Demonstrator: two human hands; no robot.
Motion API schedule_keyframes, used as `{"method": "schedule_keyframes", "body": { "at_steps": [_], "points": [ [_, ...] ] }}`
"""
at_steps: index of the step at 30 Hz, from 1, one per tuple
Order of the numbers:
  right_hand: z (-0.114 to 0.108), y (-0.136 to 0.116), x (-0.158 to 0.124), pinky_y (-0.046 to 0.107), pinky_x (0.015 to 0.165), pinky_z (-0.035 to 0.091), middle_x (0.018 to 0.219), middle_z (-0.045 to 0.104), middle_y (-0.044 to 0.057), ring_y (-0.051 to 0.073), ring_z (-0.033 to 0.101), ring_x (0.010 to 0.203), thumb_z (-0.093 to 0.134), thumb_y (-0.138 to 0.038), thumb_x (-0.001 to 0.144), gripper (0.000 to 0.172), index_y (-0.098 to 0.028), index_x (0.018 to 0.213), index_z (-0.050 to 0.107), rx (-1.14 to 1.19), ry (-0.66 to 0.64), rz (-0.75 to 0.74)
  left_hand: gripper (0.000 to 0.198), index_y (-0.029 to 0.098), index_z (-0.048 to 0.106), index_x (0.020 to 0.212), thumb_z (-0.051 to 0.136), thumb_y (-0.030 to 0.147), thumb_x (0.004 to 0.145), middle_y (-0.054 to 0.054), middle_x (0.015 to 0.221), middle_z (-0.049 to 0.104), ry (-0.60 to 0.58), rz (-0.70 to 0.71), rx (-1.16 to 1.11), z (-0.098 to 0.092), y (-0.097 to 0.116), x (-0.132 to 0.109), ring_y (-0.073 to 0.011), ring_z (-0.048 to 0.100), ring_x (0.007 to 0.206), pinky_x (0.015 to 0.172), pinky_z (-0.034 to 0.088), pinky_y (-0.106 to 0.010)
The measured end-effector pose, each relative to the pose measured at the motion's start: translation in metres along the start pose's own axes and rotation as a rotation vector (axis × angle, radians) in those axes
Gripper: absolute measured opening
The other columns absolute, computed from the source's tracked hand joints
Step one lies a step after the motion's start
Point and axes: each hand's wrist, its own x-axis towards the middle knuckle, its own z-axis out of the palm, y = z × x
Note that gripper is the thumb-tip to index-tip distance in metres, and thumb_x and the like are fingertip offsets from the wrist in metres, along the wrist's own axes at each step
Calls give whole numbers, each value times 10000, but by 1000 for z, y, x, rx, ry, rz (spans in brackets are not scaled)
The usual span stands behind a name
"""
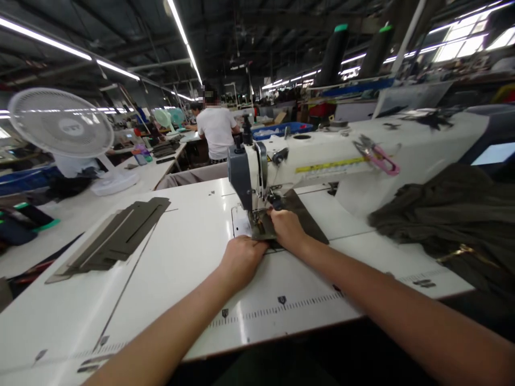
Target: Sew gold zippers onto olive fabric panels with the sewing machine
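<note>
A dark olive fabric piece (308,220) lies on the white table under the needle area of a sewing machine (257,177). My left hand (243,260) rests at the near left edge of the fabric, its fingers closed on that edge. Close to the presser foot, my right hand (287,228) grips the fabric with bent fingers. Part of the cloth is hidden beneath my right hand and the machine head.
Stacked olive fabric pieces (120,233) lie at left, near a white fan (66,128). Pink-handled snips (378,155) sit on the machine arm. Bunched dark cloth (434,209) covers the table's right side. A person in a white shirt (217,131) works ahead.
</note>
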Motion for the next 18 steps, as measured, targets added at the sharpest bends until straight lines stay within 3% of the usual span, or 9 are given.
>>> {"method": "schedule_keyframes", "body": {
  "at_steps": [8,15,18],
  "points": [
    [4,-3,1,281,694,403,881,636,155,253,602,848,443,-190,795,226,-73,940,569,-31,58,29,194,133,640,857,451,118,818,-58,751,671,-58,19,31,-1,3,2,-206,618,682,646,496,-338],
    [3,2,-1,213,651,377,864,664,75,165,610,814,396,-166,825,223,-145,862,614,13,108,-49,188,141,644,832,467,93,789,-58,724,674,-28,10,81,-2,3,2,-205,616,637,576,489,-318],
    [5,1,-1,228,623,379,837,669,82,183,615,776,429,-216,819,206,-150,836,623,9,130,-29,173,149,647,825,489,97,779,-48,721,678,-22,21,92,-2,3,2,-204,612,616,563,486,-318]
  ]
}}
